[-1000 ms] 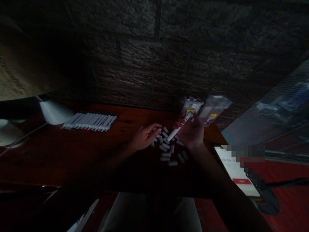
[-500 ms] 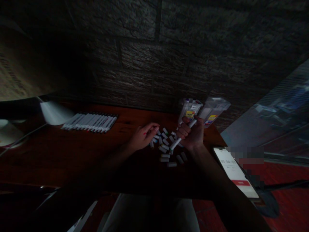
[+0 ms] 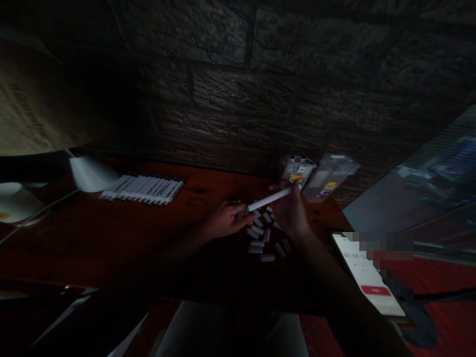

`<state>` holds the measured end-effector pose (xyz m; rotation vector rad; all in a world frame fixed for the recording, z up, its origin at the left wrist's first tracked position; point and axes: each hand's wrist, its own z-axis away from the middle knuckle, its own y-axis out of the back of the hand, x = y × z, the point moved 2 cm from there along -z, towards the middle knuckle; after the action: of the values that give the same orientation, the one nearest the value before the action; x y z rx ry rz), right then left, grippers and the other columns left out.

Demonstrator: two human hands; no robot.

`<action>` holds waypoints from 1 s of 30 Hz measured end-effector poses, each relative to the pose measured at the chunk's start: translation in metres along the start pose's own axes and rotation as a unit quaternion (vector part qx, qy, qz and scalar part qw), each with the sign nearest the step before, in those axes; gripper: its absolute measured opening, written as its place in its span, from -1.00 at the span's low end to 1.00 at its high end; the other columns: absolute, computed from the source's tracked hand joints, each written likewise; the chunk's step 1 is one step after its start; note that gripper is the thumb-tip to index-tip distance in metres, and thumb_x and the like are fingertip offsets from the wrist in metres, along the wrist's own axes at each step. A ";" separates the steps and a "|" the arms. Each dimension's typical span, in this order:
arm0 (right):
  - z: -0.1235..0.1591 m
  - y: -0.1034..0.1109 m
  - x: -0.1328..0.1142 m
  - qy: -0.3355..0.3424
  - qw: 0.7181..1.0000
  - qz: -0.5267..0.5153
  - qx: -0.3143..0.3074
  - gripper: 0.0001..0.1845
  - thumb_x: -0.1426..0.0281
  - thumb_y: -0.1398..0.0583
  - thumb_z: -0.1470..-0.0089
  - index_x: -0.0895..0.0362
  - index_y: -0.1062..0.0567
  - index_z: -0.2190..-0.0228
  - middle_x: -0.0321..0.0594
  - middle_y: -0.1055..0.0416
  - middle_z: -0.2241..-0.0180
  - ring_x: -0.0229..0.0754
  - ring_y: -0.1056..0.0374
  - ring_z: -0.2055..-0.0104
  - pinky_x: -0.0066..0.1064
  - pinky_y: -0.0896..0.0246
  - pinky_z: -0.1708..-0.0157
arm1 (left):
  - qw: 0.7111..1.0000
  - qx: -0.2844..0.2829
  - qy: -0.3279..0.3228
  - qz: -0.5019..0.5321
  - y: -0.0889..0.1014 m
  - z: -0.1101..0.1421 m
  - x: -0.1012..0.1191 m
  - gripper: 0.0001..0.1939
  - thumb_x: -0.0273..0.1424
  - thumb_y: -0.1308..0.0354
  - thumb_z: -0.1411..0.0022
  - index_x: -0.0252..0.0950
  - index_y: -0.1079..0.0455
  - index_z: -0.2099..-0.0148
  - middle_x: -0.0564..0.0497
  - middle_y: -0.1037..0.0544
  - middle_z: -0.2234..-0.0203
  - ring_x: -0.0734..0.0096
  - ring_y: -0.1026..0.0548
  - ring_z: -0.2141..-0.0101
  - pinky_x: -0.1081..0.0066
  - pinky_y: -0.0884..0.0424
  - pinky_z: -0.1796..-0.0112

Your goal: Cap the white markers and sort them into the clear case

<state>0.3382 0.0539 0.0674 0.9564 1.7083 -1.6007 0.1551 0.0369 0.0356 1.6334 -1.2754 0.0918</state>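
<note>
A white marker (image 3: 269,199) with green at its lower end slants between my two hands. My right hand (image 3: 293,213) grips its upper end, thumb along it. The fingers of my left hand (image 3: 228,219) close around the green lower end; the fingertips are dim there. A red mark shows on the back of my left hand. Below both hands lie several loose white marker caps (image 3: 267,258), some partly hidden by the fingers. Behind my right hand stands a clear case (image 3: 299,168) with some markers in it.
A second clear case (image 3: 329,176) stands beside the first. At the left lies a row of white markers (image 3: 143,190), near a white lamp (image 3: 91,173) and a paper cup (image 3: 15,203). A lit phone (image 3: 366,272) rests at the table's right edge. A stone wall (image 3: 215,99) rises behind.
The marker has swung to a flatter slant in my right hand, which has loosened from a fist. My left hand has come to its lower end. The view has shifted slightly.
</note>
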 end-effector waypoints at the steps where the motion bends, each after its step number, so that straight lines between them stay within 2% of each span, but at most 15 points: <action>1: 0.000 0.001 0.002 0.004 1.000 0.022 0.005 -0.55 -0.12 -0.22 -0.01 0.01 -0.42 0.38 -0.37 -0.45 0.48 -0.26 -0.34 0.46 -0.44 -0.19 0.50 | 1.000 0.006 0.004 -0.002 0.000 0.000 -0.001 -0.68 -0.18 -0.09 -0.33 -0.31 -0.51 0.24 0.04 -0.57 0.51 0.52 -0.48 0.49 0.53 -0.33 0.41; 3: 0.000 0.002 0.006 0.003 0.999 0.051 0.013 -0.54 -0.09 -0.29 0.06 0.02 -0.46 0.34 -0.40 -0.44 0.50 -0.32 -0.24 0.56 -0.47 -0.08 0.59 | 1.000 0.019 0.013 -0.001 -0.001 0.000 -0.003 -0.70 -0.20 -0.06 -0.36 -0.30 -0.50 0.13 0.05 -0.60 0.46 0.51 -0.51 0.46 0.52 -0.35 0.39; 5: 0.001 0.002 0.008 0.007 0.998 0.055 0.015 -0.59 0.04 -0.38 0.13 0.03 -0.48 0.33 -0.43 -0.43 0.52 -0.36 -0.21 0.59 -0.49 -0.06 0.61 | 0.999 0.043 0.026 0.004 0.000 0.000 -0.007 -0.71 -0.21 -0.06 -0.36 -0.29 -0.47 0.07 0.06 -0.61 0.43 0.50 -0.53 0.44 0.51 -0.37 0.36; 8: 0.003 0.002 0.006 0.019 0.999 0.048 0.017 -0.62 0.25 -0.47 0.25 0.04 -0.50 0.36 -0.44 -0.46 0.49 -0.36 -0.30 0.54 -0.50 -0.18 0.55 | 0.994 0.097 0.052 0.014 0.003 -0.002 -0.012 -0.70 -0.23 -0.07 -0.36 -0.29 -0.41 -0.01 0.06 -0.61 0.41 0.49 -0.54 0.42 0.50 -0.39 0.35; 11: 0.001 0.007 -0.004 0.046 0.997 0.053 0.041 -0.63 0.31 -0.48 0.28 0.07 -0.53 0.36 -0.36 -0.53 0.40 -0.32 -0.40 0.44 -0.49 -0.30 0.46 | 0.988 0.136 0.069 0.021 0.007 -0.003 -0.014 -0.60 -0.25 -0.06 -0.36 -0.31 -0.27 -0.17 0.07 -0.60 0.41 0.50 -0.52 0.44 0.50 -0.41 0.34; 13: -0.002 0.014 -0.018 0.094 0.992 0.059 0.064 -0.64 0.30 -0.46 0.23 0.08 -0.55 0.32 -0.31 -0.55 0.36 -0.28 -0.44 0.36 -0.46 -0.35 0.38 | 0.989 0.134 0.067 0.020 0.008 -0.003 -0.013 -0.55 -0.25 -0.06 -0.36 -0.31 -0.21 -0.22 0.09 -0.58 0.44 0.51 -0.51 0.45 0.49 -0.41 0.33; 16: -0.007 0.027 -0.042 0.192 0.973 0.064 0.112 -0.66 0.29 -0.42 0.15 0.09 -0.56 0.27 -0.25 -0.57 0.28 -0.23 -0.48 0.21 -0.40 -0.39 0.22 | 0.991 0.114 0.065 0.016 0.006 -0.002 -0.012 -0.55 -0.24 -0.06 -0.35 -0.29 -0.24 -0.21 0.10 -0.56 0.46 0.49 -0.51 0.44 0.48 -0.40 0.31; 19: -0.008 0.037 -0.061 0.286 0.941 0.089 0.160 -0.67 0.27 -0.38 0.08 0.09 -0.57 0.23 -0.20 -0.57 0.16 -0.18 -0.49 0.11 -0.30 -0.38 0.09 | 0.993 0.091 0.070 0.017 0.003 -0.001 -0.012 -0.58 -0.24 -0.02 -0.37 -0.27 -0.27 -0.20 0.09 -0.56 0.46 0.48 -0.50 0.45 0.47 -0.39 0.33; 22: -0.006 0.042 -0.069 0.363 0.900 0.142 0.194 -0.70 0.23 -0.33 -0.01 0.08 -0.57 0.20 -0.19 -0.54 0.10 -0.13 -0.50 0.08 -0.22 -0.37 0.04 | 0.994 0.075 0.073 0.017 0.002 -0.001 -0.013 -0.60 -0.23 0.00 -0.37 -0.27 -0.29 -0.18 0.07 -0.57 0.43 0.47 -0.50 0.44 0.47 -0.38 0.33; 25: -0.006 0.044 -0.069 0.389 0.877 0.206 0.194 -0.71 0.20 -0.28 -0.08 0.13 -0.57 0.21 -0.15 -0.55 0.14 -0.08 -0.50 0.08 -0.18 -0.38 0.04 | 0.994 0.074 0.077 0.018 0.002 -0.001 -0.015 -0.60 -0.23 -0.01 -0.37 -0.27 -0.30 -0.17 0.07 -0.57 0.44 0.48 -0.50 0.45 0.48 -0.37 0.35; 28: -0.006 0.044 -0.067 0.382 0.876 0.235 0.179 -0.67 0.19 -0.24 -0.13 0.16 -0.56 0.18 -0.11 -0.55 0.17 -0.04 -0.51 0.07 -0.13 -0.37 0.01 | 0.994 0.083 0.072 0.022 0.003 -0.002 -0.016 -0.62 -0.24 -0.02 -0.36 -0.25 -0.32 -0.15 0.07 -0.57 0.43 0.49 -0.49 0.46 0.49 -0.37 0.35; 30: -0.005 0.043 -0.067 0.383 0.883 0.218 0.164 -0.61 0.20 -0.25 -0.13 0.15 -0.53 0.07 -0.07 -0.52 0.06 -0.02 -0.48 -0.01 -0.09 -0.32 -0.07 | 0.994 0.082 0.066 0.022 0.003 -0.002 -0.016 -0.63 -0.24 -0.02 -0.36 -0.25 -0.33 -0.14 0.07 -0.58 0.43 0.49 -0.49 0.46 0.50 -0.37 0.35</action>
<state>0.4109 0.0528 0.0988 2.1953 1.5039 -1.2898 0.1471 0.0492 0.0290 1.7078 -1.2294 0.3346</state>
